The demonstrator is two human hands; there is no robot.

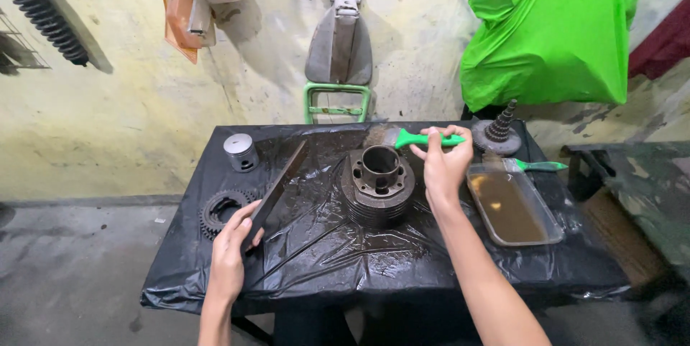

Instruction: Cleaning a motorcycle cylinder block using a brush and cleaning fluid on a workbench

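My right hand (443, 163) grips the green handle of a paintbrush (402, 138), whose bristles point left just behind a dark finned engine cylinder (379, 184) standing in the middle of the table. My left hand (231, 252) holds the near end of a long flat dark metal plate (280, 186), tilted up on edge to the left of the cylinder. Both rest over a table covered in wet black plastic sheeting (345, 260).
A silver piston (241, 152) stands at the back left, and a toothed sprocket (219, 211) lies by my left hand. At right are a clear tray of brown liquid (513, 206), a second green-handled brush (535, 166) and a stepped gear shaft (499, 134). A green bag (550, 33) hangs behind.
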